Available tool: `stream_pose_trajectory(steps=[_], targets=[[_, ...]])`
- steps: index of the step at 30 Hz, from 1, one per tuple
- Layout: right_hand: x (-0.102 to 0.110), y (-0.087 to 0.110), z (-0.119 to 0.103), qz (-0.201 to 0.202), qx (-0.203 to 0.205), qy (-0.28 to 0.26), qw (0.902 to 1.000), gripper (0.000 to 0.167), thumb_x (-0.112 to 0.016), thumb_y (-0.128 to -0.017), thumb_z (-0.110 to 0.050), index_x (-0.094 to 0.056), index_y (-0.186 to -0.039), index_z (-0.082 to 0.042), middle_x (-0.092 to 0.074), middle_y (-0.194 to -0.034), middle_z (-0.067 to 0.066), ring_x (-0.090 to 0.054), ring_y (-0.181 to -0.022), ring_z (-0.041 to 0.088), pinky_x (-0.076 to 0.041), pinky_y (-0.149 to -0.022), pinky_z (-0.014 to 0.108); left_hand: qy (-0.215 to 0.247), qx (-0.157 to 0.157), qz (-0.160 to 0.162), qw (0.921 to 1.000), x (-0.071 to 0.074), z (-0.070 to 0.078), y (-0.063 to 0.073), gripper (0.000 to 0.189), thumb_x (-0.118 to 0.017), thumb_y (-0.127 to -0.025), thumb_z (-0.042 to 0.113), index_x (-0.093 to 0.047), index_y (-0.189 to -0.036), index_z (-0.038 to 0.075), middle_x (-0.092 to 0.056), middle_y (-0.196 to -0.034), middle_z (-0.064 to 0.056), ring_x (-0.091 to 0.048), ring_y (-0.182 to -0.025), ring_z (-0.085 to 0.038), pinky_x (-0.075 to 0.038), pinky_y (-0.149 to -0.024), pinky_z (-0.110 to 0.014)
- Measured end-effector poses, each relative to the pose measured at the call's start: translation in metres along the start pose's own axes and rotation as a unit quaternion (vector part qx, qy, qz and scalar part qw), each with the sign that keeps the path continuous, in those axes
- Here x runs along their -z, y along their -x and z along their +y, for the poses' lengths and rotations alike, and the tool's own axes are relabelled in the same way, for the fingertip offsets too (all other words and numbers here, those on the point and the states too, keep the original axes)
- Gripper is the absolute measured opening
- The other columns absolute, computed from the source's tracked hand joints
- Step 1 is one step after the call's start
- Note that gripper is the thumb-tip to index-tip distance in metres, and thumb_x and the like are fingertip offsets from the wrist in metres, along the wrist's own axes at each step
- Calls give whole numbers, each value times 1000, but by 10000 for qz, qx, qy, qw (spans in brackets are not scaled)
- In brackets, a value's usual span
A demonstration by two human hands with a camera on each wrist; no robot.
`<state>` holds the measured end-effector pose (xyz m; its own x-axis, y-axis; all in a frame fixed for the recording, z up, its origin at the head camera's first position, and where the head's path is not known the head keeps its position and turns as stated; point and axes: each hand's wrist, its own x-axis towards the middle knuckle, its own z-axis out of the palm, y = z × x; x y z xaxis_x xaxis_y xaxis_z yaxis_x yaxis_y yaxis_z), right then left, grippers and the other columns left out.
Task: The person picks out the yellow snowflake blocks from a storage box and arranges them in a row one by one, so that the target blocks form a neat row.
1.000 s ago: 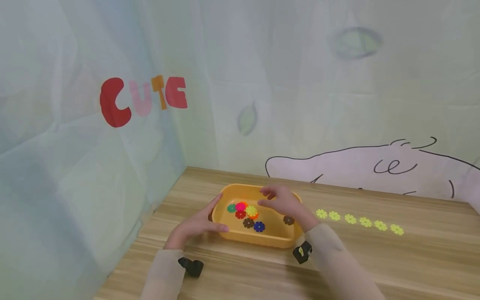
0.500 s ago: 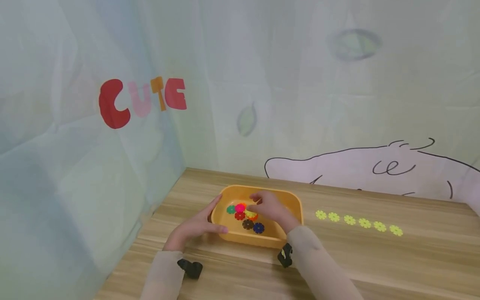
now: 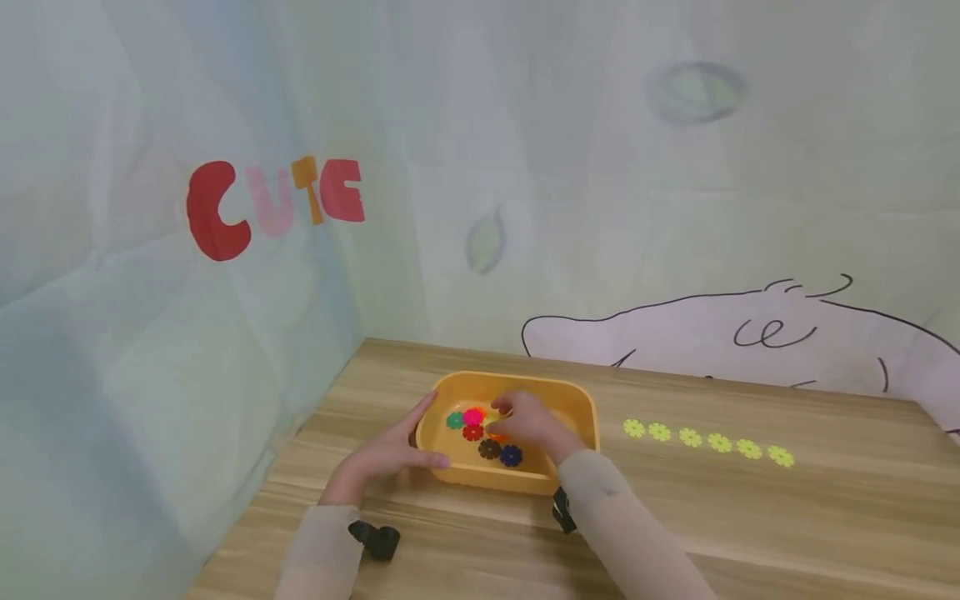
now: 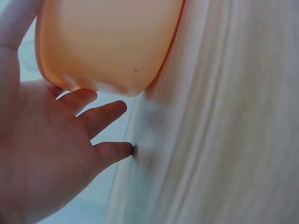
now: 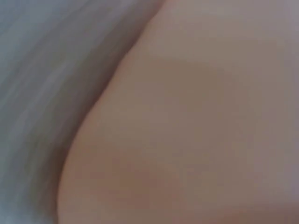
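In the head view, an orange-yellow plastic tray (image 3: 577, 400) holds flower-shaped discs: a green disc (image 3: 455, 420), a pink disc (image 3: 474, 416), a red disc (image 3: 472, 432), a brown disc (image 3: 490, 449), a blue disc (image 3: 512, 456) and others. My left hand (image 3: 386, 457) holds the tray's left end, thumb on the front rim. The left wrist view shows its spread fingers (image 4: 105, 116) along the tray's outer wall. My right hand (image 3: 528, 421) reaches inside, fingertips at a mostly covered yellow disc; whether they pinch it is hidden. Only blurred skin fills the right wrist view.
Several yellow flower discs lie in a row on the wooden table, including a yellow disc (image 3: 690, 437), to the right of the tray. Fabric walls stand behind and at the left, the left one bearing coloured letters (image 3: 217, 211).
My right hand has moved left and down inside the tray, from above its right half to the yellow disc, which it now covers. My left hand keeps its hold on the tray.
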<state>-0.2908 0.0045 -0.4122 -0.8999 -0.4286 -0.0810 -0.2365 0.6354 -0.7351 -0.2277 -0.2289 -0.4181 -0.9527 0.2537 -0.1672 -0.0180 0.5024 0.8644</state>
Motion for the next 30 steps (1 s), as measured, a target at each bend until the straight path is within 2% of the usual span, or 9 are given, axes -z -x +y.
stream_pose_trajectory(steps=[8, 15, 19, 22, 26, 29, 30], targets=[[-5, -5, 2, 127, -143, 13, 9998, 47, -74, -84, -18, -59, -123, 3, -60, -117, 18, -57, -101, 29, -50, -93, 44, 53, -78, -33, 10000, -1, 0, -2, 107, -79, -78, 34, -8, -156, 24, -9, -162, -10, -13, -145, -39, -13, -112, -66], [-6, -5, 3, 87, -273, 134, 9995, 48, -74, -84, -21, -59, -123, 3, -62, -116, 18, -58, -102, 29, -48, -95, 44, 61, -125, -20, 9999, -1, -1, -3, 108, -80, -77, 34, -8, -157, 20, -9, -162, -13, -10, -146, -40, -12, -112, -65], [-7, -5, 4, 76, -302, 214, 9993, 48, -74, -85, -22, -60, -123, 4, -63, -117, 18, -58, -101, 28, -47, -97, 44, 104, -91, -24, 9999, 0, -1, -3, 108, -80, -77, 33, -8, -157, 22, -9, -162, -12, -10, -146, -40, -12, -112, -66], [-9, -6, 4, 81, -239, 376, 9990, 47, -74, -84, -23, -62, -120, 5, -64, -113, 17, -57, -96, 25, -48, -95, 43, 118, -69, -25, 9999, 1, -1, -1, 107, -80, -77, 32, -8, -156, 24, -10, -162, -12, -10, -146, -40, -11, -112, -67], [-11, -6, 5, 41, -137, 586, 9982, 36, -75, -84, -22, -66, -108, 3, -62, -95, 12, -53, -81, 21, -49, -79, 36, 48, -42, -16, 10000, 1, -2, 0, 108, -80, -76, 33, -8, -157, 23, -10, -162, -13, -11, -146, -41, -12, -111, -67], [-12, -5, 5, 34, -74, 712, 9974, 33, -75, -84, -21, -67, -106, 3, -61, -91, 10, -51, -78, 19, -48, -76, 35, -14, -39, -1, 10000, 1, -2, 0, 108, -80, -76, 34, -8, -157, 22, -11, -162, -13, -11, -145, -41, -12, -111, -67], [-12, -5, 5, 46, -57, 749, 9972, 35, -74, -84, -21, -67, -108, 3, -62, -93, 9, -51, -79, 19, -49, -79, 35, -35, -44, 9, 10000, 1, -2, 0, 109, -80, -76, 35, -8, -157, 22, -10, -162, -13, -11, -145, -41, -11, -111, -67]])
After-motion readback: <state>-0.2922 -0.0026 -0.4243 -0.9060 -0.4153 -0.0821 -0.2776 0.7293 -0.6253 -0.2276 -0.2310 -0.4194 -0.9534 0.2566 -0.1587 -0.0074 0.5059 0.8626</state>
